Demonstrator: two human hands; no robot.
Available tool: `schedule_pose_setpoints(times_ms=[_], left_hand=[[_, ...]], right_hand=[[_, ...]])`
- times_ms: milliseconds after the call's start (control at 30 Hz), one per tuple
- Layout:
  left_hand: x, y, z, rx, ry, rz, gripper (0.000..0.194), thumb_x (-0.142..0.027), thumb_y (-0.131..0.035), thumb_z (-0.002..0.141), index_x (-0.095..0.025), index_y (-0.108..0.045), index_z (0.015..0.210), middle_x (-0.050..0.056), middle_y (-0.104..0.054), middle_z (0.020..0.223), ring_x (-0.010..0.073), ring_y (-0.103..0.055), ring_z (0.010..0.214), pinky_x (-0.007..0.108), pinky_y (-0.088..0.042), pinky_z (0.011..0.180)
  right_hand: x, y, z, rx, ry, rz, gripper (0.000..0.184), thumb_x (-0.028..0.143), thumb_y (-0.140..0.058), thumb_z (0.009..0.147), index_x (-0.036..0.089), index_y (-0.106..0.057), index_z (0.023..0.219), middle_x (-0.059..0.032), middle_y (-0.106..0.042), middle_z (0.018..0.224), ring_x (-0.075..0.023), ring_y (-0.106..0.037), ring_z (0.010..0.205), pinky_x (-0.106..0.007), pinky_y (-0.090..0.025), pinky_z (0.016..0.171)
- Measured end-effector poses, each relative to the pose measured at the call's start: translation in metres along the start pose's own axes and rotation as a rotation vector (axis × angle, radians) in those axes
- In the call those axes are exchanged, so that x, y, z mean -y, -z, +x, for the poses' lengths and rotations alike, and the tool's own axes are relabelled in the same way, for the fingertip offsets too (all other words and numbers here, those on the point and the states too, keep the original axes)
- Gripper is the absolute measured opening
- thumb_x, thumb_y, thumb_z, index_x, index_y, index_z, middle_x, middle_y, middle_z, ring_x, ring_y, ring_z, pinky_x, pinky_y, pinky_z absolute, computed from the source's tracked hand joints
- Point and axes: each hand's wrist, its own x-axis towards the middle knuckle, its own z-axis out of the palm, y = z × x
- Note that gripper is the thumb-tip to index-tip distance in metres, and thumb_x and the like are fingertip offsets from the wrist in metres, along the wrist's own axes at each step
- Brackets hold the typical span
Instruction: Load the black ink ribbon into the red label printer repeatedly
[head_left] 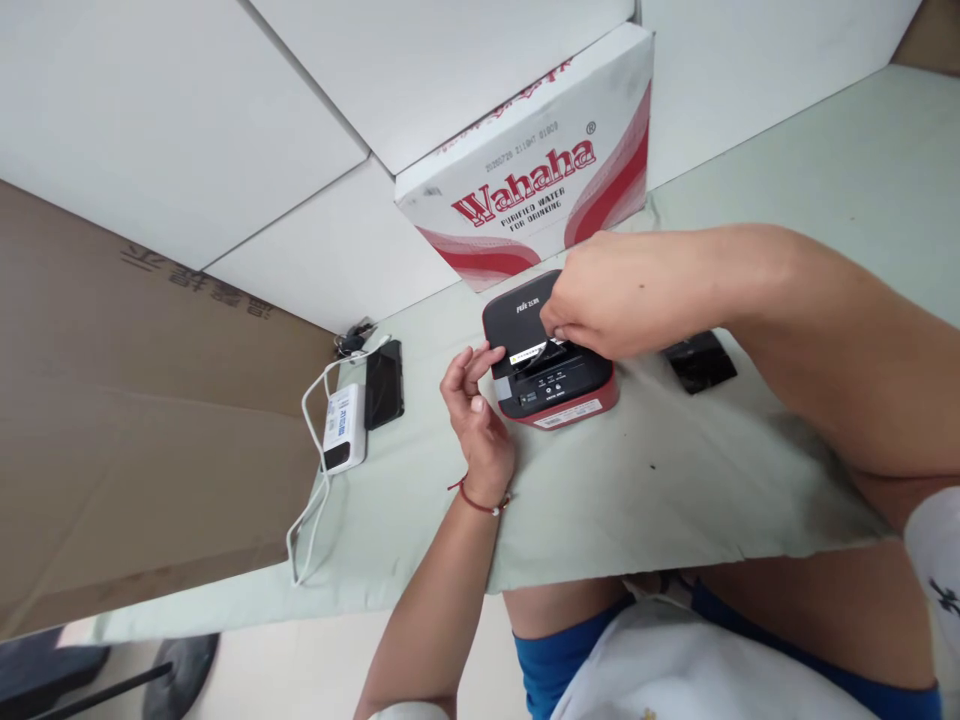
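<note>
A small label printer (517,320) with a black top and red lower body rests on the cloth-covered table, its slot and small icons facing me. My right hand (600,300) reaches over its top from the right. The fingers of that hand are pinched together close to the slot, near a thin dark piece on the white strip; what they grip is mostly hidden. My left hand (480,420), palm turned up and fingers apart, lies against the printer's left side. One fingertip touches the edge of its top, and nothing is held there.
A white and red Wahaha water carton (525,190) stands behind the printer against white panels. To the left are a white power bank (345,428) with a white cable (306,530) and a black phone (385,385). A dark flat item (701,362) lies under my right forearm.
</note>
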Motion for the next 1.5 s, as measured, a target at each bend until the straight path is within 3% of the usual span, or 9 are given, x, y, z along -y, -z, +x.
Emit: schedule_pose_setpoints(times_ms=[267,467,700,800,900,1033,1167,1267,1500], left_hand=[[-0.002,0.0,0.01,-0.038,0.142,-0.138,0.045,-0.033,-0.087,0.083,-0.03,-0.072,0.125,0.003,-0.082,0.116,0.0239,-0.072,0.128,0.044,-0.046,0.124],[0.003,0.01,0.015,-0.034,0.41,-0.354,0.08,-0.02,-0.088,0.07,-0.045,-0.063,0.142,-0.002,-0.065,0.151,0.024,-0.047,0.16,0.042,-0.038,0.135],[0.006,0.008,0.012,0.006,0.553,-0.444,0.086,-0.021,-0.085,0.077,-0.054,-0.053,0.15,-0.005,-0.063,0.15,0.018,-0.06,0.143,0.031,-0.056,0.112],[0.007,0.006,0.011,0.033,0.567,-0.449,0.086,-0.024,-0.087,0.077,-0.056,-0.053,0.15,-0.006,-0.061,0.153,0.0161,-0.064,0.135,0.027,-0.059,0.103],[0.007,0.005,0.01,0.027,0.569,-0.442,0.088,-0.025,-0.09,0.076,-0.053,-0.053,0.15,-0.003,-0.059,0.159,0.0186,-0.064,0.139,0.029,-0.06,0.103],[0.009,0.003,0.008,0.056,0.584,-0.459,0.076,-0.033,-0.089,0.08,-0.048,-0.057,0.147,-0.002,-0.06,0.159,0.0215,-0.065,0.137,0.036,-0.059,0.111],[0.013,0.002,0.007,0.062,0.566,-0.443,0.066,-0.042,-0.088,0.082,-0.042,-0.062,0.142,0.0,-0.066,0.152,0.0226,-0.068,0.133,0.039,-0.056,0.115],[0.013,0.003,0.007,0.073,0.56,-0.405,0.061,-0.046,-0.086,0.084,-0.04,-0.064,0.14,0.002,-0.066,0.153,0.0255,-0.067,0.135,0.042,-0.056,0.115],[0.008,-0.003,0.007,0.039,0.571,-0.471,0.059,-0.039,-0.087,0.08,-0.039,-0.068,0.136,0.0,-0.067,0.149,0.0223,-0.067,0.132,0.037,-0.055,0.114]], right_hand=[[0.005,0.0,0.002,-0.038,0.019,-0.059,0.022,0.017,-0.056,0.099,0.013,-0.077,0.094,-0.0102,-0.075,0.084,-0.0209,-0.064,0.079,-0.036,-0.036,0.07],[0.006,-0.003,0.0,-0.075,-0.036,-0.038,0.016,0.019,-0.061,0.097,0.013,-0.076,0.1,-0.0058,-0.07,0.08,-0.0196,-0.062,0.076,-0.033,-0.036,0.07],[0.007,-0.005,-0.014,0.055,0.31,0.03,0.019,0.016,-0.063,0.092,0.021,-0.071,0.109,0.0018,-0.054,0.062,-0.0123,-0.035,0.052,-0.037,-0.025,0.062],[0.01,-0.005,-0.019,0.133,0.363,-0.041,0.01,0.016,-0.063,0.095,0.021,-0.069,0.1,0.0028,-0.048,0.057,-0.0116,-0.03,0.052,-0.038,-0.024,0.064],[0.011,-0.002,-0.019,0.116,0.38,-0.025,0.02,0.006,-0.061,0.091,0.021,-0.07,0.1,0.0031,-0.052,0.058,-0.0118,-0.032,0.053,-0.037,-0.025,0.066],[0.009,-0.004,-0.003,0.023,0.323,0.145,0.025,0.008,-0.056,0.097,0.02,-0.078,0.1,-0.0018,-0.072,0.079,-0.0133,-0.044,0.062,-0.036,-0.03,0.07],[0.002,-0.02,0.029,-0.17,-0.011,0.296,0.03,0.017,-0.058,0.1,0.022,-0.083,0.116,-0.0082,-0.08,0.105,-0.0205,-0.064,0.085,-0.033,-0.037,0.072],[-0.006,-0.032,0.045,-0.129,-0.163,0.285,0.03,0.02,-0.063,0.098,0.021,-0.083,0.121,-0.0114,-0.081,0.111,-0.0248,-0.071,0.097,-0.032,-0.041,0.073],[-0.002,-0.03,0.049,-0.049,-0.181,0.149,0.033,0.029,-0.068,0.098,0.019,-0.082,0.126,-0.0145,-0.081,0.111,-0.0336,-0.074,0.111,-0.038,-0.052,0.085]])
